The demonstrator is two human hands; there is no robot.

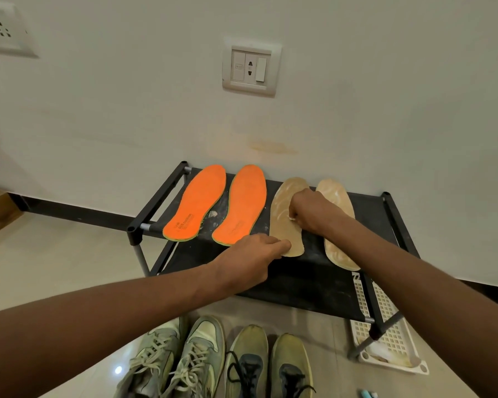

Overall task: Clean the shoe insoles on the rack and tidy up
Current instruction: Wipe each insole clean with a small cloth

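**Scrubbing the third insole**

Wiping the left tan insole (282,216) on the black shoe rack (314,282) is the step in hand, I judge. My right hand (311,211) is curled round a small pale wipe (292,217), pressing it to the insole's middle. My left hand (247,262) pins the heel end, fingers (282,245) stretched flat, gripping nothing. Next, I think, comes the right tan insole (338,222), just beside; it still looks streaked. The two orange insoles (219,205) lie further left. Two pairs of sneakers (219,360) stand on the floor below, and a white perforated tray (385,337) lies under the rack's right end. Nothing blocks my reach.
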